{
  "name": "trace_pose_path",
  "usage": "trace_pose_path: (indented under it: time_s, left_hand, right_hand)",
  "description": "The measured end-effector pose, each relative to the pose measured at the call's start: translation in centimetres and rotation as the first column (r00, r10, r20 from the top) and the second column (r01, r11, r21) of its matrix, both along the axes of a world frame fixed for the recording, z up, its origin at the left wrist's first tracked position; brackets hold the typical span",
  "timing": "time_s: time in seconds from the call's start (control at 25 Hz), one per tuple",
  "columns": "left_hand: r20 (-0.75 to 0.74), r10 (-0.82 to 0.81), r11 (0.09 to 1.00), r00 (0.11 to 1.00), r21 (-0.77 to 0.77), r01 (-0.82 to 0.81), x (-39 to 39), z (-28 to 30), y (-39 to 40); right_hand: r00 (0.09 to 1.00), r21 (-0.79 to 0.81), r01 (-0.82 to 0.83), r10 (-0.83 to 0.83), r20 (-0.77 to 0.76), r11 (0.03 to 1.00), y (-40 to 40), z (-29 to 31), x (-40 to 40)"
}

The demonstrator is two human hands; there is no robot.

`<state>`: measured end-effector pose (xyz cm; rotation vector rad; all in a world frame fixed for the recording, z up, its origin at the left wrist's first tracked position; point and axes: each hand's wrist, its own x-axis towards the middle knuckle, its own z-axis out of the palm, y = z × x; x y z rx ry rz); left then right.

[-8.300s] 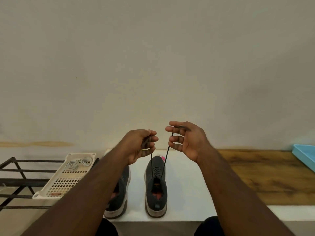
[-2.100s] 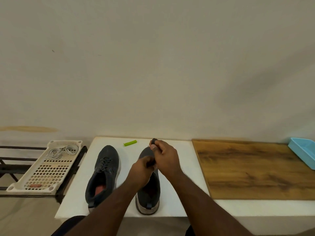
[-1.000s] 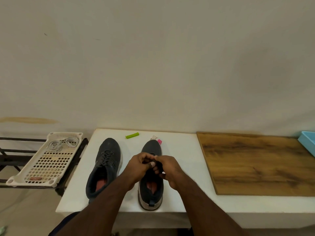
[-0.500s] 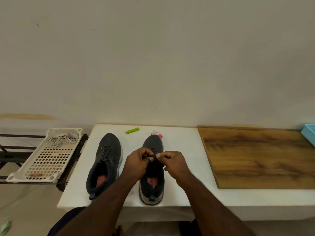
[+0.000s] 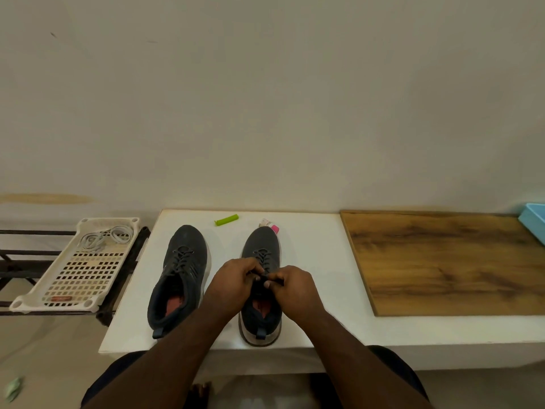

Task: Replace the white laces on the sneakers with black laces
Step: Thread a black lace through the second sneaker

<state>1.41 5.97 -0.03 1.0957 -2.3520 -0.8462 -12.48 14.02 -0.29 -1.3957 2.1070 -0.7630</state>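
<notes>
A: Step?
B: I judged tying off: left hand (image 5: 236, 280) and right hand (image 5: 290, 286) both pinched the black lace (image 5: 263, 259) over the right shoe (image 5: 261, 252), mid-table (image 5: 309, 246).
A: Next?
B: Likely a snug knot.

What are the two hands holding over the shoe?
Both the left hand and right hand pinch the black lace near its loose ends, above the tongue of the right sneaker. The exact spot is hidden by fingers.
</notes>
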Motion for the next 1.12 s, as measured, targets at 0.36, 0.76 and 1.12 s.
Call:
trace_pose_path:
  time_s: [0.36, 0.76, 1.12]
  left_hand:
    - [0.255, -0.061, 0.989, 0.965, -0.112, 0.092, -0.8, -0.9, -0.4]
    - [0.079, 0.026, 0.994, 0.997, -0.104, -0.018, -0.4, -1.8, 1.0]
    - [0.003, 0.163, 0.986, 0.987, 0.042, -0.163, 0.5, -3.7, 1.3]
  right_hand:
    - [0.994, -0.024, 0.11, -0.11, -0.018, 0.994, 0.7, -0.5, 2.2]
    - [0.984, -0.027, 0.067, -0.071, -0.162, 0.997, 0.0, -2.0, 1.2]
    - [0.964, 0.107, 0.165, -0.137, -0.226, 0.98, -2.1, -2.8, 1.1]
